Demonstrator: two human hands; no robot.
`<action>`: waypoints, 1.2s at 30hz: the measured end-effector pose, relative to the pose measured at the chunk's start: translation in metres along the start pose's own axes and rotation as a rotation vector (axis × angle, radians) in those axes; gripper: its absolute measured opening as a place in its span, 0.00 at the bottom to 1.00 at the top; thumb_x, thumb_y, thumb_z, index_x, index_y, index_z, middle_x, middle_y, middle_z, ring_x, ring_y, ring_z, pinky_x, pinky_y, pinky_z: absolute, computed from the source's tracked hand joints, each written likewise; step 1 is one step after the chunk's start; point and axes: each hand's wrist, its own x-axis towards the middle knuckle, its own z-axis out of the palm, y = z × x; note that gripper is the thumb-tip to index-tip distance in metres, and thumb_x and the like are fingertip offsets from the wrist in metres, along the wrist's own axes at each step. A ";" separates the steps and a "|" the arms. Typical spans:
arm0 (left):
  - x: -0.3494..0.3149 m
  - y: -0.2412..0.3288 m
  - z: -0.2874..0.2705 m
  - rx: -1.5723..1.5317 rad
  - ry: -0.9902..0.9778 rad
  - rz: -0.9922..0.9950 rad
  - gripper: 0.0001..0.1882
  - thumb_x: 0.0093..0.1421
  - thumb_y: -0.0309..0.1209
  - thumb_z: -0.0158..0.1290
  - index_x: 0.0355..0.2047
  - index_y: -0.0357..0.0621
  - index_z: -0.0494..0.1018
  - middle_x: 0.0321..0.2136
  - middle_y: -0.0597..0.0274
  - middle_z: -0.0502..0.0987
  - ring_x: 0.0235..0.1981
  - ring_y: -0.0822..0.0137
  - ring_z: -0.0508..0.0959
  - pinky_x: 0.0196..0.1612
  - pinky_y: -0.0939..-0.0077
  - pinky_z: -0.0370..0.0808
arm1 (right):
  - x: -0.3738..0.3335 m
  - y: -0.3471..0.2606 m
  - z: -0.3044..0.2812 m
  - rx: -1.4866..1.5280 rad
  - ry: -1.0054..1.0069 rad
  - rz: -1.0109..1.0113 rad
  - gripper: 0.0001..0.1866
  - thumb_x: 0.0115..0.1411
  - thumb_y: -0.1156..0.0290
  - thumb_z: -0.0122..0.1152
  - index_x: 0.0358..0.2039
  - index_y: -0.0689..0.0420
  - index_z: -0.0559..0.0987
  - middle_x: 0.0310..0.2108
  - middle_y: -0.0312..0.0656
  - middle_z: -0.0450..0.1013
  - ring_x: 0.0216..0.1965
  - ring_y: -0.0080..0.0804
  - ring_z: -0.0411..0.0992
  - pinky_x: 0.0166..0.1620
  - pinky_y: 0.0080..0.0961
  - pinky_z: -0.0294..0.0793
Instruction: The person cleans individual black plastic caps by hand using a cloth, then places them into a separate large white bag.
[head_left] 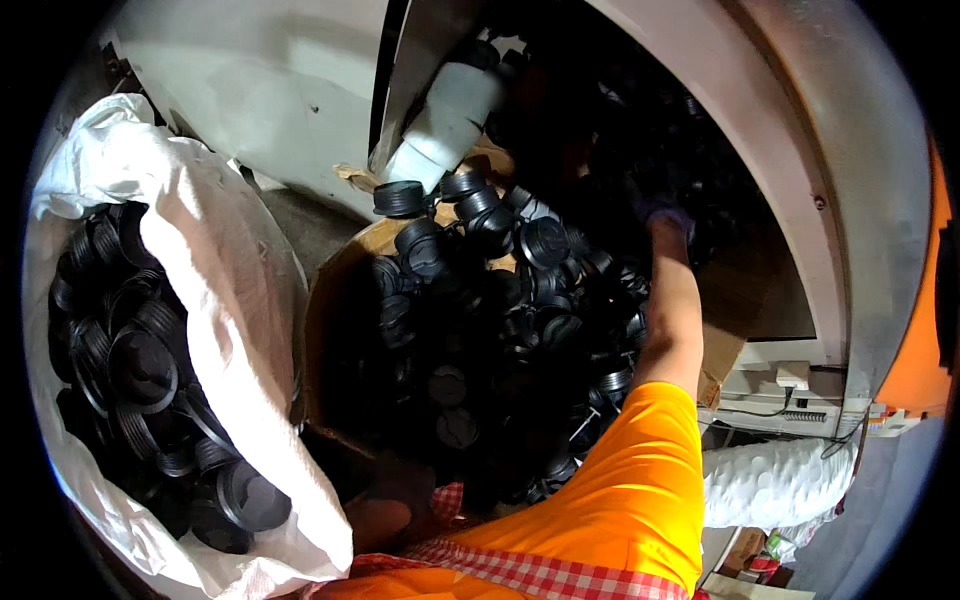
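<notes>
My right hand (665, 212), in what looks like a purplish glove, reaches deep among black plastic parts inside the machine opening. Shadow hides its fingers, so I cannot tell whether it holds any. Below it a cardboard box (322, 290) is heaped with black, ribbed, round caps (545, 242). My left hand (405, 485) is low, near the box's near edge, darkened by shadow; its fingers do not show clearly. To the left, a white woven sack (230, 260) gapes around more of the same black caps (143, 370).
A translucent whitish plastic piece (450, 115) leans at the opening's left side. The opening's pale frame (780, 110) curves above and right of my arm. A white panel (270, 90) stands behind the sack. Bubble wrap (780, 482) and a cable with a plug (793, 376) are at right.
</notes>
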 end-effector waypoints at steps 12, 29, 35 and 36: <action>-0.007 -0.001 0.011 0.022 0.066 0.000 0.16 0.48 0.33 0.57 0.39 0.49 0.78 0.41 0.55 0.78 0.44 0.58 0.77 0.45 0.59 0.71 | -0.147 0.039 -0.069 0.459 -0.890 -0.238 0.32 0.46 0.47 0.66 0.49 0.51 0.76 0.37 0.50 0.76 0.45 0.43 0.73 0.53 0.34 0.67; -0.011 0.005 0.016 -0.039 0.107 0.002 0.17 0.46 0.33 0.58 0.40 0.50 0.78 0.42 0.55 0.78 0.44 0.58 0.77 0.46 0.59 0.71 | -0.100 -0.097 -0.015 0.482 -0.646 -0.110 0.36 0.52 0.41 0.55 0.52 0.58 0.72 0.52 0.53 0.68 0.54 0.46 0.66 0.57 0.35 0.63; -0.015 0.003 0.022 -0.075 0.128 0.001 0.18 0.46 0.33 0.58 0.40 0.50 0.78 0.42 0.55 0.78 0.44 0.58 0.77 0.46 0.59 0.72 | -0.171 -0.114 -0.102 0.454 -0.413 -0.804 0.28 0.49 0.47 0.63 0.43 0.56 0.77 0.39 0.49 0.75 0.41 0.45 0.72 0.48 0.33 0.70; -0.017 0.002 0.025 -0.088 0.133 -0.016 0.18 0.46 0.33 0.59 0.40 0.50 0.78 0.42 0.55 0.78 0.44 0.58 0.77 0.46 0.59 0.72 | -0.163 -0.121 -0.137 0.571 -0.609 -0.664 0.25 0.50 0.49 0.62 0.40 0.57 0.78 0.34 0.49 0.77 0.38 0.46 0.74 0.46 0.32 0.71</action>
